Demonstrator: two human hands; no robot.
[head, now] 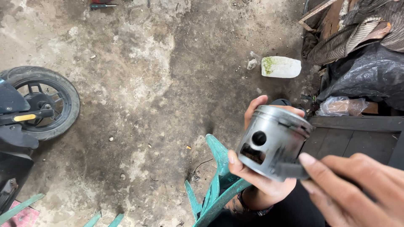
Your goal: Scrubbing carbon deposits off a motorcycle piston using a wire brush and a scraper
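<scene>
Item: metal piston (pixel 272 142), grey, short cylinder with ring grooves near the top and a round pin hole in the side wall. It is being held in the air above the concrete floor (pixel 160 84), in front of the person's lap, beside a green plastic chair (pixel 215 185).

Left hand (pixel 256 176): it is cupping the piston from below and behind, fingers (pixel 254 110) wrapping around the wall and thumb pressing near the slot below the pin hole.

Right hand (pixel 357 189): its fingers are pressed together, pinching a small dark flat piece (pixel 290 170) against the piston's lower edge; what this piece is cannot be told.

Handling, judged: rigid and fairly heavy for its bulk, likely slick from oil or wear, hard to dent but the ring grooves and skirt could be scratched. The plain wall below the grooves is looking like the best place to hold.

Surroundings: a scooter wheel (pixel 44 101) at the left, a white container (pixel 281 67) lying on the floor, dark sheeting (pixel 366 73) at the right.
</scene>
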